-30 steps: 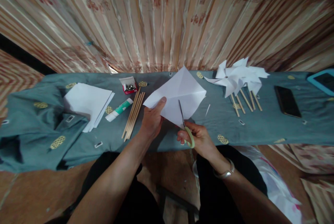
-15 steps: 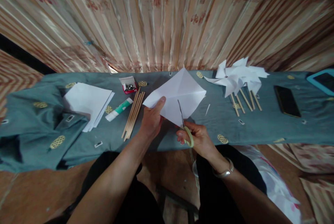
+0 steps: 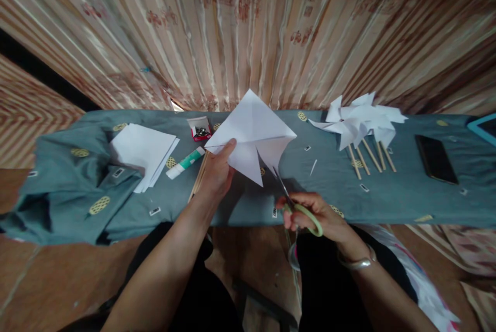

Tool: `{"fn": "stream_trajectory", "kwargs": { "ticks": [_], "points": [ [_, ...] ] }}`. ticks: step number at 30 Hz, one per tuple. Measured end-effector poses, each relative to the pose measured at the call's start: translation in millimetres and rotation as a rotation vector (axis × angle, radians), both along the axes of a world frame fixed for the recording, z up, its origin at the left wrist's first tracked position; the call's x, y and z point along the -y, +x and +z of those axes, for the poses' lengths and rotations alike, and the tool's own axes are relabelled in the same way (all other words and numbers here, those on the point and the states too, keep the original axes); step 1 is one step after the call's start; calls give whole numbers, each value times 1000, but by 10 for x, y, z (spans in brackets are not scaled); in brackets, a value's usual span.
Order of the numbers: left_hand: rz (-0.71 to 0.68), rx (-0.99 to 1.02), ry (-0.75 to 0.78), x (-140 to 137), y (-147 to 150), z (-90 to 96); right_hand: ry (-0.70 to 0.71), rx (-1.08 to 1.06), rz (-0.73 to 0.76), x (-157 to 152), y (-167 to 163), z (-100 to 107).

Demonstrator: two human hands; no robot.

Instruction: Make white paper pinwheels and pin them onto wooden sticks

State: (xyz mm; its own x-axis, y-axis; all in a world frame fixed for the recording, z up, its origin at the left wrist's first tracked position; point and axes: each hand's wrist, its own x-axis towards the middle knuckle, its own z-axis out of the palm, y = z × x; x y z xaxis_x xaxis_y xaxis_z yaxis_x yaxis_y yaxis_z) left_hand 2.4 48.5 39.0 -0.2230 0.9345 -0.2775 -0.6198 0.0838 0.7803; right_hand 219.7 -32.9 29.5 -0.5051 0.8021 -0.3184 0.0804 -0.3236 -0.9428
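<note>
Left hand (image 3: 219,169): fingers grasping the white paper sheet (image 3: 251,115), thumb on top, the rest hidden beneath. The sheet was held off the tabletop (image 3: 329,185), one corner away from the body, creases running across it. The grip sat at the left corner, presumably so the near edge hung free for the blades and the fingers stayed out of their way. A slit ran from the near corner toward the middle; the two flaps stood apart.

Right hand (image 3: 306,216): fingers closed around the green handles of the scissors (image 3: 285,192), blades angled up and away, tips at the right flap. Could not tell whether they touched the paper or only overlapped it in view.

Left side: paper stack (image 3: 141,154), glue-like tube (image 3: 185,162), open red box (image 3: 200,133) of small metal pieces, and wooden sticks (image 3: 199,177) partly hidden by the left hand and forearm. All lay near that hand, likely for easy reach.

Right side: paper pinwheels (image 3: 368,117) in an overlapping cluster, sticks toward the body, apparently grouped clear of the cutting. Dark phone (image 3: 437,159) farther right; a thin white sliver (image 3: 313,168) lay between the sheet and the pinwheels.
</note>
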Motion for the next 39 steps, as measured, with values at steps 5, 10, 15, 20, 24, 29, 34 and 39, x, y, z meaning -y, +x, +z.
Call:
{"fn": "stream_trajectory", "kwargs": {
  "ticks": [5,10,15,20,24,29,34,39],
  "points": [
    [-60,-30,56,23,-39,-32,27,-79,-153,-12,462,74],
    [-212,-129,30,93,-62,-81,163,14,-610,-178,573,57],
    [-370,-208,-29,188,-11,-172,267,88,-661,-286,407,-43],
    [-495,-258,-26,250,46,-238,229,125,-518,-234,250,-95],
    [-524,-280,-43,242,63,-231,188,124,-490,-220,171,-97],
    [-547,-15,-48,232,105,-156,211,106,-671,-303,120,-99],
    [-588,15,5,346,266,-180,334,113,-884,-420,54,-122],
    [-541,-133,88,423,452,-271,385,83,-865,-450,-147,-177]
  ]
}}
